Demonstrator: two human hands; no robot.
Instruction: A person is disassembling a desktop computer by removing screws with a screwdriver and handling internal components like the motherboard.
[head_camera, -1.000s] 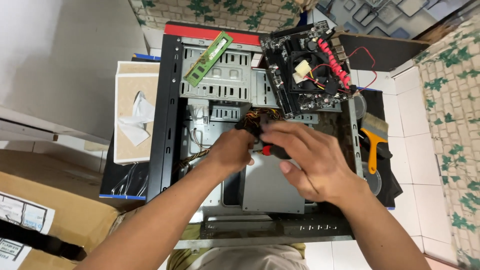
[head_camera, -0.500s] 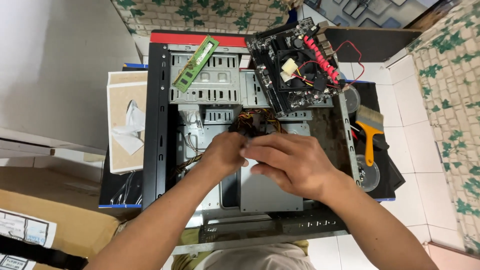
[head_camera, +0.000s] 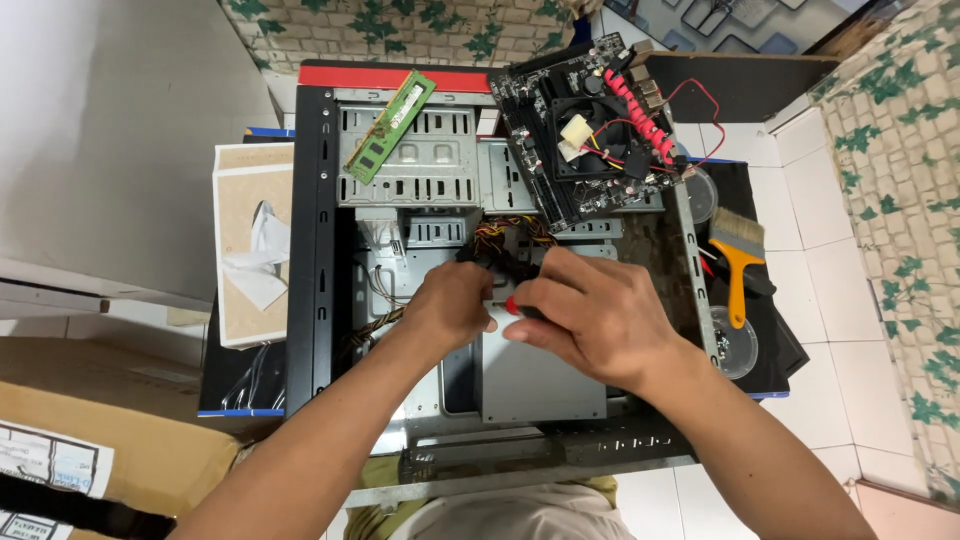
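Inside open case (head_camera: 320, 250): both hands clamped together, left (head_camera: 455, 305), right (head_camera: 590, 315), on red-handled tool (head_camera: 512, 303) near cable bundle (head_camera: 505, 245). Risk: slip nicks cables; loose board (head_camera: 590, 125) perched on case edge may slide.

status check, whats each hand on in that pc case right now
Left hand gripping the cable bundle inside the computer case. Right hand closed on a red-tipped tool. Loose motherboard lying across the case's far corner.

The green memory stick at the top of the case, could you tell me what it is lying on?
The memory stick lies slanted on the grey slotted drive cage of the computer case; underneath is hidden.
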